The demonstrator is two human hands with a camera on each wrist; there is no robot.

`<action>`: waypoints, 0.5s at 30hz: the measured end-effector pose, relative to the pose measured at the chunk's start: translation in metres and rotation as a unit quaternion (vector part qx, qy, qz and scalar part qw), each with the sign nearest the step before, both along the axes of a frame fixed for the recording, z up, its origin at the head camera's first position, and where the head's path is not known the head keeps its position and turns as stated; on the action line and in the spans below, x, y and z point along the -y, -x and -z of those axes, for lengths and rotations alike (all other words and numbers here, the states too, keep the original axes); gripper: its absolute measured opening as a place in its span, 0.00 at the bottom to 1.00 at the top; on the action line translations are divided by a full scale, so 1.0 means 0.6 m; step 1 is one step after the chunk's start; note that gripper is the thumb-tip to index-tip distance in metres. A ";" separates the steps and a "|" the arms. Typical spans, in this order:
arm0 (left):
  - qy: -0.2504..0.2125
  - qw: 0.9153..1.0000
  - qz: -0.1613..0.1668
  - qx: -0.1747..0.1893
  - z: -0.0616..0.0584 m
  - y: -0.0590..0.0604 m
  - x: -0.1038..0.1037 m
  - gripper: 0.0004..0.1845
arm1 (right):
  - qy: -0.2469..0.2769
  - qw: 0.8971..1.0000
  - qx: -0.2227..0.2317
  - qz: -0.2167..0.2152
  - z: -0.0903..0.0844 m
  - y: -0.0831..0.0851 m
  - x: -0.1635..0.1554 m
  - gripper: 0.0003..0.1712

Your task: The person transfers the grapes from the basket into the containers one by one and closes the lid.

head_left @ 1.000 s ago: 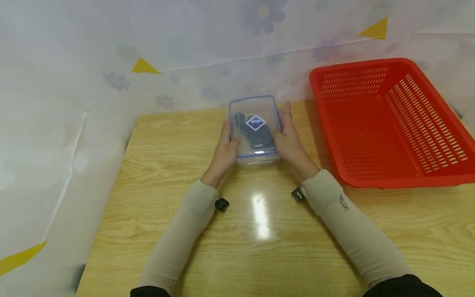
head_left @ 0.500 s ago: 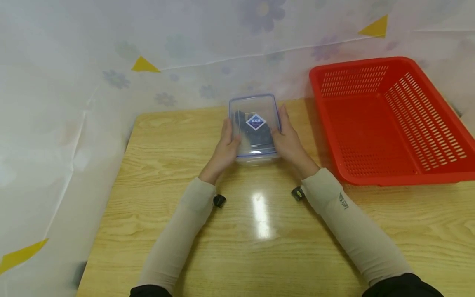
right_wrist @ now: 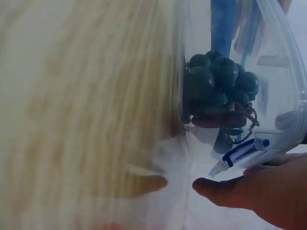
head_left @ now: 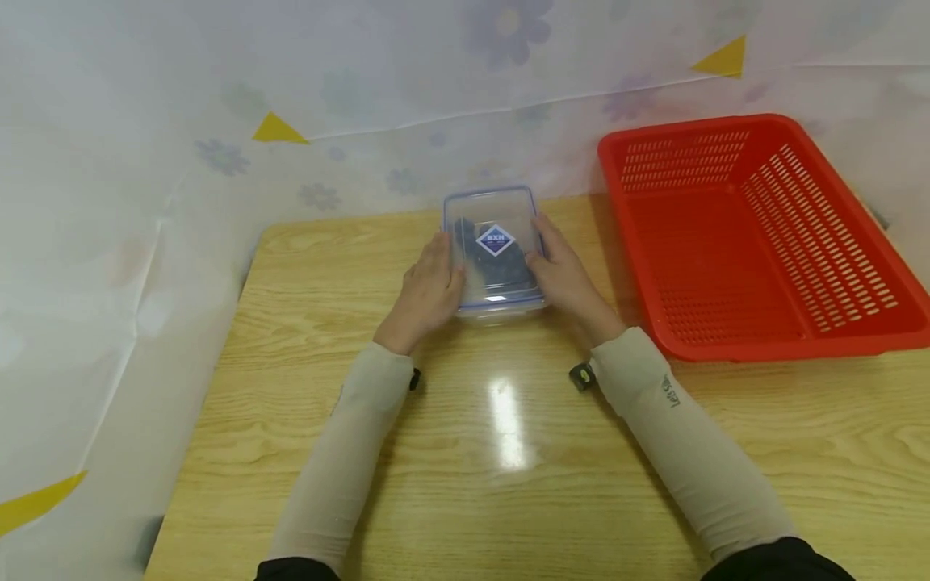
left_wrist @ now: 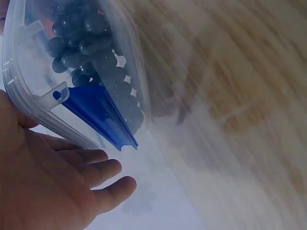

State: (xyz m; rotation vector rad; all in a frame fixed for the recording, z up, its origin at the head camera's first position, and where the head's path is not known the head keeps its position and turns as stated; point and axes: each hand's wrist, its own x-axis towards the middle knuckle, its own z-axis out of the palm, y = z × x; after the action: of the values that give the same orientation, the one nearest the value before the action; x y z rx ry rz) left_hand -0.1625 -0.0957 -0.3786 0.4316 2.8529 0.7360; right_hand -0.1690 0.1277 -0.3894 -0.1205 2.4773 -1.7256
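A clear lidded food container [head_left: 498, 206] with a blue rim and a diamond label stands near the table's back edge. Dark round grapes [left_wrist: 81, 43] fill part of it. My left hand [head_left: 427, 282] lies along its left side, thumb at the lid's edge. In the left wrist view its fingers stretch out, fairly straight, below a blue latch [left_wrist: 103, 115] that hangs out from the wall. My right hand [head_left: 570, 274] holds the right side, thumb over the lid's edge and fingers alongside. Another blue-edged latch [right_wrist: 244, 151] angles outward beside a right finger in the right wrist view.
A large red slotted basket [head_left: 712, 266] stands to the right of the container. The wooden table [head_left: 465, 484] meets a flower-patterned white sheet [head_left: 378, 73] at the back and left.
My left hand has turned so that more of its back shows, its fingers now lying along the container's side. The right index finger has come lower along the right edge.
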 end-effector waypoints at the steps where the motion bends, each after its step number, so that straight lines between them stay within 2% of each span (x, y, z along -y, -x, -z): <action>1: 0.003 1.000 0.001 0.002 0.000 0.000 0.000 0.36 | 0.010 1.000 0.004 -0.002 0.001 0.000 -0.001 0.37; 7: 0.008 1.000 0.008 0.008 -0.001 0.000 0.002 0.35 | 0.046 0.999 0.024 -0.015 0.006 0.001 -0.006 0.38; 9: 0.006 1.000 0.010 0.011 -0.001 -0.001 0.003 0.35 | 0.080 0.995 0.052 -0.004 0.007 0.000 -0.010 0.41; 13: -0.002 1.000 0.012 0.015 0.000 -0.001 0.002 0.36 | 0.179 0.976 0.116 0.040 0.012 -0.001 -0.022 0.50; 15: -0.004 1.000 0.012 0.016 0.000 -0.002 0.003 0.36 | 0.202 0.969 0.131 0.053 0.014 -0.001 -0.028 0.54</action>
State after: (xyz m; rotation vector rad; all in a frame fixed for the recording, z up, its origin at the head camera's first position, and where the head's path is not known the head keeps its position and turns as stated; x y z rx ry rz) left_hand -0.1616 -0.0973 -0.3786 0.4497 2.8107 0.7423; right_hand -0.1686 0.1444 -0.3979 0.1955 1.9552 -2.1130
